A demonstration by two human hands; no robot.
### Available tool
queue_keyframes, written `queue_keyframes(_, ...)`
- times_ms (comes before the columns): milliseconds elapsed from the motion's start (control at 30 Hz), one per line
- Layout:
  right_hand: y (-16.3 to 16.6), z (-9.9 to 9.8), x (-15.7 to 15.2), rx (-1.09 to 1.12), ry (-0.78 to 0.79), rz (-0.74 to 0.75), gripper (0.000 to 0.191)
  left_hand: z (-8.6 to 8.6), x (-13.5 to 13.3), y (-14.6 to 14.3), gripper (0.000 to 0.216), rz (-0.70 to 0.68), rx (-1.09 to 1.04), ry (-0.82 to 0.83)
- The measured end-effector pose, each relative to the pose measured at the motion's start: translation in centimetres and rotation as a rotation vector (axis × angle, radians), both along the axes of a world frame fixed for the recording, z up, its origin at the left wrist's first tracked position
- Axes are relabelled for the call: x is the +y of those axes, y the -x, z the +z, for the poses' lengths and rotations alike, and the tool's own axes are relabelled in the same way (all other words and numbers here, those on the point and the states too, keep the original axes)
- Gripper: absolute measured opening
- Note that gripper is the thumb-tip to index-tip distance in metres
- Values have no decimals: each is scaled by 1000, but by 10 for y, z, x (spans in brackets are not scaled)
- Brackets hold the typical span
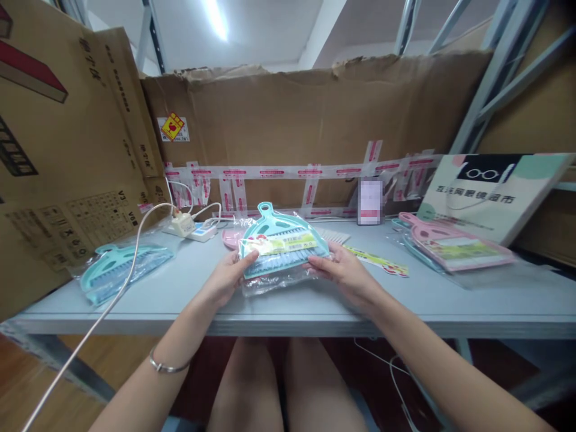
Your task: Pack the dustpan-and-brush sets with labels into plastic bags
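Observation:
Both hands hold a light-blue dustpan and brush set [274,231] in a clear plastic bag, with a yellow-green printed label across it. My left hand [229,276] grips its left edge, thumb on the front. On the right edge, my right hand [342,273] is closed with the thumb over the bag. Behind the held set, a pink piece [230,239] and white bristles [335,235] partly show on the table. A loose yellow-green label strip [380,261] lies beyond my right hand.
A bagged blue dustpan set [123,270] lies left, under a white cable [135,255]. A power strip [200,231] sits behind it. At right, a bagged pink dustpan set [463,243] overlaps a blue one. A phone [370,203] and printed box [486,192] stand against cardboard [288,120].

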State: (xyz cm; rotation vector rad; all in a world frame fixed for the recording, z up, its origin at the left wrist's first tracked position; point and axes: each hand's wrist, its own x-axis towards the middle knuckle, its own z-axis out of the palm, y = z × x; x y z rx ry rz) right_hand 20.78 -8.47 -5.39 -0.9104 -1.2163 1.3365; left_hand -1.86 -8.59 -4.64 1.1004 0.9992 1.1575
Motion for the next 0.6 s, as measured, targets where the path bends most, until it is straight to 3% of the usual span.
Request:
queue_keyframes(100, 6, -8, 4, 62, 116, -88, 37, -1, 1, 1, 54, -67, 36, -30)
queue_keyframes(167, 5, -11, 5, 51, 137, -99, 36, -2, 1, 2, 56, -91, 30, -41)
queue_keyframes(233, -1, -11, 2, 12, 96, -40, 42, -2, 1, 4, 49, -89, -2, -43)
queue_keyframes(367, -25, -5, -8, 26, -23, 131, 76, -2, 0, 6, 30, -44, -42, -1)
queue_keyframes(433, -33, -2, -12, -28, -91, 181, 81, -1, -1, 5, 31, -50, -38, 25)
queue_keyframes(500, -35, -1, -13, -138, -200, 178, 74, -1, -2, 4, 38, -80, -18, 29)
queue_keyframes(600, -26, -3, -9, -270, -342, 65, 46, -3, -3, 1, 42, -139, 42, -10)
